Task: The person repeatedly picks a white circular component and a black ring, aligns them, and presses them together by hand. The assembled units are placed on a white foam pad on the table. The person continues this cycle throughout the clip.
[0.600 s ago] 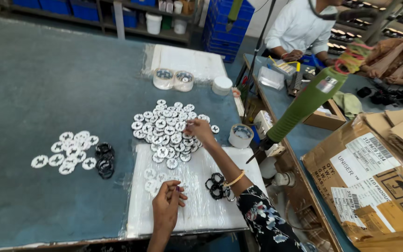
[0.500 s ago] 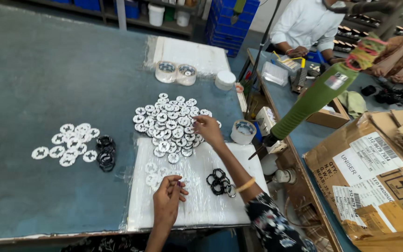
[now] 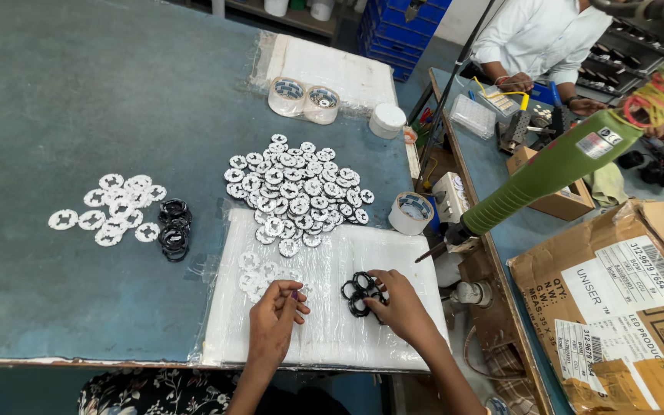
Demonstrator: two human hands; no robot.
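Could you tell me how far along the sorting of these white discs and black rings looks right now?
Looks done: a small batch of white discs with stacked black rings set aside far left. In hand: the right hand touches loose black rings on the clear plastic sheet; the left hand pinches something too small to tell. Left: the large pile of white discs, seemingly most of the work.

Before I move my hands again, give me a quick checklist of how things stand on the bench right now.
1. Right hand on the black rings: ok, fingers touch the cluster.
2. Left hand grip: cannot tell whether it pinches anything.
3. White discs near the left hand: ok, a few lie on the plastic sheet.
4. Big disc pile: ok, beyond the sheet.
5. Green hanging tool: ok, apart from both hands.
6. Tape roll: ok, beside the sheet's corner.
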